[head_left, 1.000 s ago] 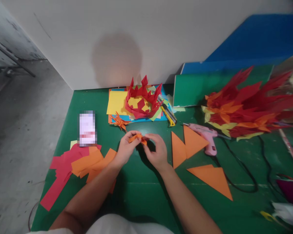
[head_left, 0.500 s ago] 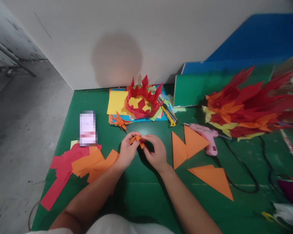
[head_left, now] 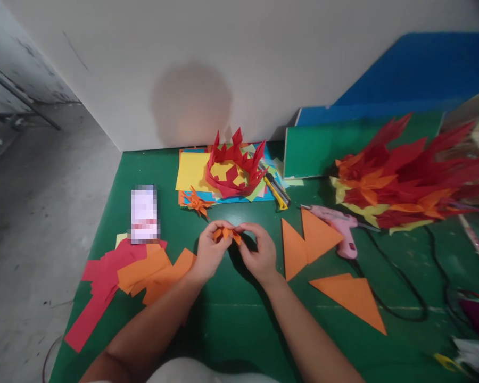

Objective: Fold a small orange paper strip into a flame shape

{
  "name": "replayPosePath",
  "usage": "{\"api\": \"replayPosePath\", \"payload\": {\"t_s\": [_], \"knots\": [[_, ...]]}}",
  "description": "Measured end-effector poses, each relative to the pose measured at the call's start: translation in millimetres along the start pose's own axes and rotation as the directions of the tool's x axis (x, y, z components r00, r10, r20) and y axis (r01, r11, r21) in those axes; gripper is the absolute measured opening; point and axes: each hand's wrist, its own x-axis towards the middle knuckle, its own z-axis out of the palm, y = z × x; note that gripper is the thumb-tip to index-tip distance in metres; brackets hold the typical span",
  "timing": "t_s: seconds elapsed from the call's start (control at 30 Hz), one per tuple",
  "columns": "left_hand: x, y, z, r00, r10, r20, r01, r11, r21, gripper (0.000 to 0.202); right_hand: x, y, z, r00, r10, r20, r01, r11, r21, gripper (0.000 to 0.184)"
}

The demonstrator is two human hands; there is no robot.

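Note:
Both of my hands pinch a small folded orange paper piece (head_left: pixel 226 233) just above the green table (head_left: pixel 231 319). My left hand (head_left: pixel 209 250) grips its left end and my right hand (head_left: pixel 258 250) grips its right end, fingers curled on it. A finished small orange paper star (head_left: pixel 195 201) lies a little beyond my left hand. To the left of my left forearm lies a heap of orange and red paper strips (head_left: pixel 131 271). Orange paper triangles (head_left: pixel 309 239) lie right of my right hand, and another orange triangle (head_left: pixel 353 298) lies nearer me.
A red spiky paper ring (head_left: pixel 233 167) rests on stacked coloured sheets (head_left: pixel 189 170) by the white wall. A yellow cutter knife (head_left: pixel 277 192), a pink glue gun (head_left: pixel 339 229) with black cord (head_left: pixel 403 303), a phone (head_left: pixel 143 213), a large red-orange paper flower (head_left: pixel 403 175) and a green board (head_left: pixel 311 149) stand around.
The orange strip between my fingers has been folded from a longer bent shape into a tighter, more compact piece. My hands stayed in about the same place.

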Motion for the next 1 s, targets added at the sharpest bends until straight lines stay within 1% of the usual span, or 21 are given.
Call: {"api": "replayPosePath", "payload": {"t_s": [0.1, 0.2, 0.3, 0.47, 0.6, 0.7, 0.77, 0.87, 1.0], "knots": [[-0.2, 0.6, -0.1, 1.0, 0.015, -0.01, -0.015, 1.0, 0.017, 0.009, 0.3, -1.3, 0.2, 1.0, 0.02, 0.017, -0.02, 1.0, 0.007, 0.024], [-0.1, 1.5, 0.2, 1.0, -0.01, -0.015, 0.01, 1.0, 0.005, 0.008, 0.6, -2.1, 1.2, 1.0, 0.01, 0.02, -0.01, 1.0, 0.03, 0.025], [0.2, 2.0, 1.0, 1.0, -0.01, -0.016, 0.01, 1.0, 0.003, 0.007, 0.7, -2.4, 1.5, 1.0, -0.002, 0.023, 0.001, 0.999, 0.044, 0.026], [0.3, 0.8, 1.0, 1.0, -0.016, -0.024, 0.016, 1.0, 0.0, 0.013, 0.6, -3.2, 0.3, 1.0, 0.017, 0.019, -0.018, 0.999, 0.047, 0.027], [0.8, -0.1, 0.5, 0.997, -0.057, -0.05, 0.054, 0.996, -0.074, 0.019, -0.8, -1.9, 1.4, 0.999, 0.051, -0.007, -0.051, 0.996, 0.068, 0.028], [1.8, 0.6, 0.6, 0.995, -0.071, -0.07, 0.059, 0.986, -0.155, 0.024, -3.0, 1.2, 4.1, 0.992, 0.115, -0.049, -0.105, 0.981, 0.163, 0.032], [2.7, 0.9, 0.9, 0.994, -0.073, -0.08, 0.056, 0.978, -0.2, 0.028, -3.6, 2.6, 4.8, 0.986, 0.159, -0.054, -0.142, 0.963, 0.228, 0.033], [3.6, 0.3, 1.1, 0.992, -0.083, -0.09, 0.06, 0.97, -0.235, 0.031, -0.9, 1.4, 2.5, 0.984, 0.179, -0.021, -0.169, 0.957, 0.235, 0.027], [4.0, -2.4, 0.4, 0.993, -0.079, -0.087, 0.056, 0.97, -0.237, 0.033, 6.1, -3.2, -3.7, 0.989, 0.146, 0.04, -0.15, 0.975, 0.166, 0.021]]}}
